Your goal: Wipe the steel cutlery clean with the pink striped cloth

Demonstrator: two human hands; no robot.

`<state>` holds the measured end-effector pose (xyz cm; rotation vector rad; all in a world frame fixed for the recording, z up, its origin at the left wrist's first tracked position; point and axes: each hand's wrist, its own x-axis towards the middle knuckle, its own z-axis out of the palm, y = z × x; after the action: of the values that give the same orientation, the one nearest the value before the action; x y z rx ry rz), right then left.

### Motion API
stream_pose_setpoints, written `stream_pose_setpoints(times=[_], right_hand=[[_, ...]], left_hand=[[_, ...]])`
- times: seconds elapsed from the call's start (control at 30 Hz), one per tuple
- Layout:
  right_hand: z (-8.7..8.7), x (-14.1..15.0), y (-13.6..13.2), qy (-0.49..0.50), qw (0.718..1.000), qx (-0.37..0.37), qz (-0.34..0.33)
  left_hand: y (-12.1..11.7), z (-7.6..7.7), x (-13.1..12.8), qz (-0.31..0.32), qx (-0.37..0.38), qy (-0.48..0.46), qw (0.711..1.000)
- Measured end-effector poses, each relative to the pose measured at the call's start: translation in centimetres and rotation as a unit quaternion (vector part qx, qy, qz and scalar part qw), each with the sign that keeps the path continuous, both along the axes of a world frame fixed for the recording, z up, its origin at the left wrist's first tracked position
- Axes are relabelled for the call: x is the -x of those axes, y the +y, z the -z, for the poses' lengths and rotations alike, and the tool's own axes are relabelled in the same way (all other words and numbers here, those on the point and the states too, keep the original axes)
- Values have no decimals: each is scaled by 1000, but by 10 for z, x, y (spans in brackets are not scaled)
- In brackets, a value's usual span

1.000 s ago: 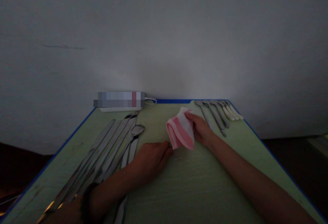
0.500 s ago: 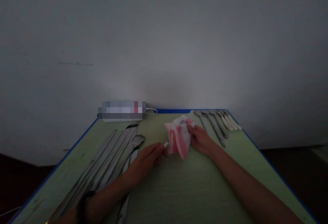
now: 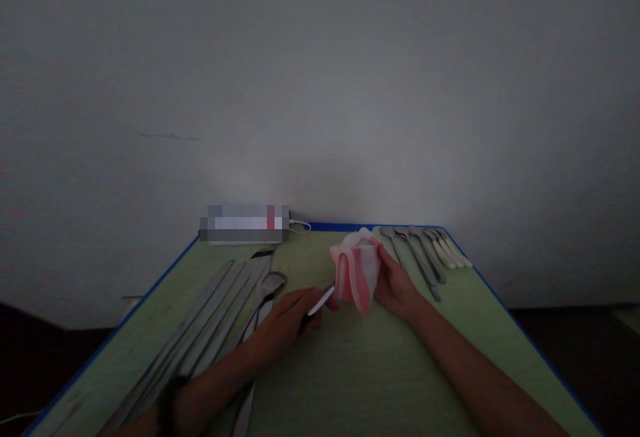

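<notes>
So I've got a slim metal utensil (image 3: 321, 300) pinched in my left hand (image 3: 295, 312), mid-table, and its far end disappears into a striped pink-and-white cloth (image 3: 359, 272) bunched in my right hand (image 3: 396, 285). Can't tell what kind of end it is, the cloth hides it. I'd call this the wiping step. Next move, imo, calls for a steady left pinch with the cloth snug so the metal slides through without twisting. Long utensils (image 3: 213, 290) lie on the left of the green table (image 3: 375, 370), and spoons (image 3: 427, 256) plus white-handled pieces (image 3: 443, 254) sit far right.
</notes>
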<state>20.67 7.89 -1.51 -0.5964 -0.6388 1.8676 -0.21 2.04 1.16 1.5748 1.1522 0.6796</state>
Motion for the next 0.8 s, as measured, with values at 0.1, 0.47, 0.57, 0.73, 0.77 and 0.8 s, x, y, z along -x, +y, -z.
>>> stream_pose_setpoints(times=[0.1, 0.47, 0.57, 0.73, 0.77, 0.8], right_hand=[[1, -5, 2, 7, 999, 32, -19], [9, -5, 6, -1, 1000, 13, 9], [8, -5, 4, -8, 1000, -4, 7], [8, 0, 3, -39, 998, -8, 42], [8, 1, 3, -42, 997, -5, 60], [8, 2, 3, -44, 996, -2, 78]], left_hand=[[0, 8, -1, 8, 10, -24, 1000], [-7, 6, -9, 60, -47, 17, 997], [-6, 8, -9, 33, -64, 37, 997], [-6, 8, -8, 24, -93, 63, 993], [-6, 7, -8, 22, -98, 64, 993], [-6, 7, -8, 20, -101, 65, 993]])
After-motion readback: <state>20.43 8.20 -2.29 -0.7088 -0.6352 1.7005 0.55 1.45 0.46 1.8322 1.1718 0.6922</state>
